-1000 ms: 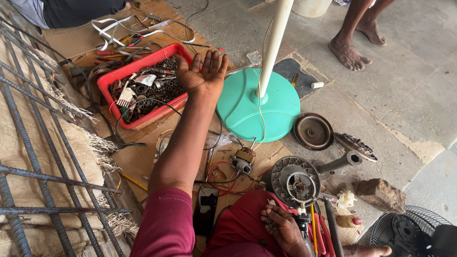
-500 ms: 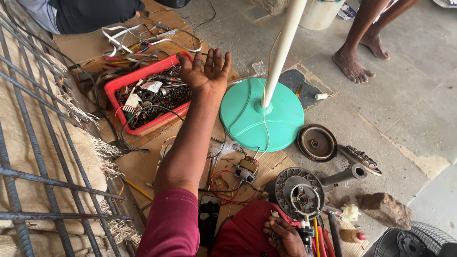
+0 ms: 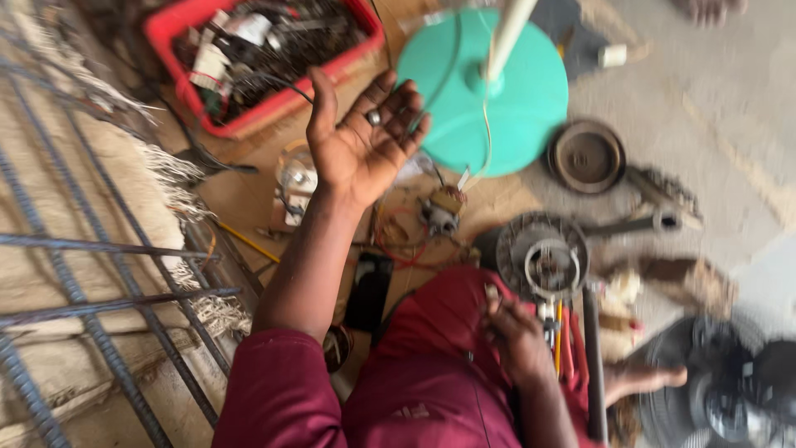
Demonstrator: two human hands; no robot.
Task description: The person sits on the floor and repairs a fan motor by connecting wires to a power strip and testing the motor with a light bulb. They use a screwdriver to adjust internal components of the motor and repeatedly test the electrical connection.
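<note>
Near the lap, the right hand (image 3: 516,336) rests with fingers curled beside the round fan motor (image 3: 543,257) lying flat on the floor. Farther off, the left hand (image 3: 362,137) spreads open, palm up, cradling a small nut (image 3: 374,118), between red tray (image 3: 170,40) and teal fan base (image 3: 531,99).

This looks like a small repair workshop on the ground. A red tray (image 3: 249,116) is full of old metal bits and wires. A green fan base (image 3: 497,108), a fan motor (image 3: 543,257) and loose wires (image 3: 398,241) lie on cardboard and bare concrete.
</note>
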